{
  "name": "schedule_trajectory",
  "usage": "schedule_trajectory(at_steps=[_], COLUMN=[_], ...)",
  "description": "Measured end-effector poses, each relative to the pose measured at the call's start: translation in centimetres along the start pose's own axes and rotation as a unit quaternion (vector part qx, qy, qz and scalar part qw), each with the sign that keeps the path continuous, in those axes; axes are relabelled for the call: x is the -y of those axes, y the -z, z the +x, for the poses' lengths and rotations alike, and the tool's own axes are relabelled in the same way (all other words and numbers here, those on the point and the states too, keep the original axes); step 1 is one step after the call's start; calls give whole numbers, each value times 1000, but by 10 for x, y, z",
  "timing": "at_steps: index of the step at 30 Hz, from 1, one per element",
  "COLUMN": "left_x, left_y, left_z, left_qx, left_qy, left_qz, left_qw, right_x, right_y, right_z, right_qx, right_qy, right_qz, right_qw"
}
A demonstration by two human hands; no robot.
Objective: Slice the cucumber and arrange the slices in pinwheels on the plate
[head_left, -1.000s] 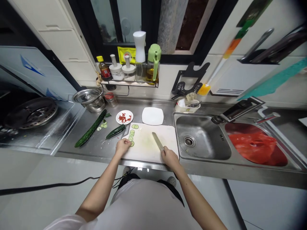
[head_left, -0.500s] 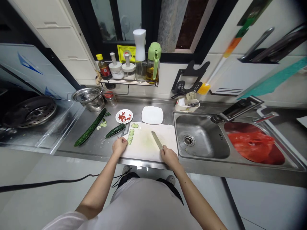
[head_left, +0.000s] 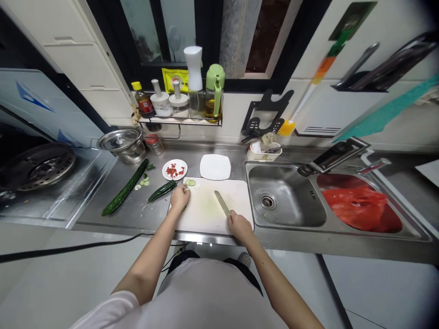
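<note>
My right hand (head_left: 240, 225) grips a kitchen knife (head_left: 222, 203) by the handle, its blade resting flat or nearly so over the white cutting board (head_left: 206, 220). At the board's left edge, my left hand (head_left: 179, 198) is curled over a row of cucumber slices, hiding most of them. Its fingers are bent together at the top of the row. Just beyond the fingertips lie a couple of loose cucumber slices (head_left: 190, 183). A cut cucumber (head_left: 162, 191) lies left of the board, and a longer whole cucumber (head_left: 126, 189) farther left.
Behind the board stand a small plate of chopped red pieces (head_left: 174, 170) and a white plate (head_left: 215, 167). Cucumber ends (head_left: 145, 180) lie between the cucumbers. A steel pot (head_left: 124, 147) is back left. The sink (head_left: 291, 201) adjoins the board's right; a red bag (head_left: 356, 208) fills its second basin.
My left hand has moved forward and slightly right, from beside the row of cucumber slices to over it. My right hand stays on the knife. The view has shifted slightly.
</note>
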State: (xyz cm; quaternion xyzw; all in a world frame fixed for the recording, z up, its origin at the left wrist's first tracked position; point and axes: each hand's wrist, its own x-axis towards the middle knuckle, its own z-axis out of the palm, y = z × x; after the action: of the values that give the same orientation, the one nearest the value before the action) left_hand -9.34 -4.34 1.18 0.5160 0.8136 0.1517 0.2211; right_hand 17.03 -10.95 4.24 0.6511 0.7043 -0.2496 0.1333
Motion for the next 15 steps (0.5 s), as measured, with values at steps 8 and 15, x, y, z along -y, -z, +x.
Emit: schedule_trajectory(at_steps=[8,15], left_x=[-24,-24], left_y=[-13,-17], left_z=[29,35], left_qx=[1,-3], left_qy=[-43,-51], left_qz=[106,112], left_qw=[993,992], right_x=[1,2], right_y=[2,1], right_z=[-1,-2], right_qx=[6,6], right_qy=[-1,2], right_qz=[1,1], right_qw=[1000,1000])
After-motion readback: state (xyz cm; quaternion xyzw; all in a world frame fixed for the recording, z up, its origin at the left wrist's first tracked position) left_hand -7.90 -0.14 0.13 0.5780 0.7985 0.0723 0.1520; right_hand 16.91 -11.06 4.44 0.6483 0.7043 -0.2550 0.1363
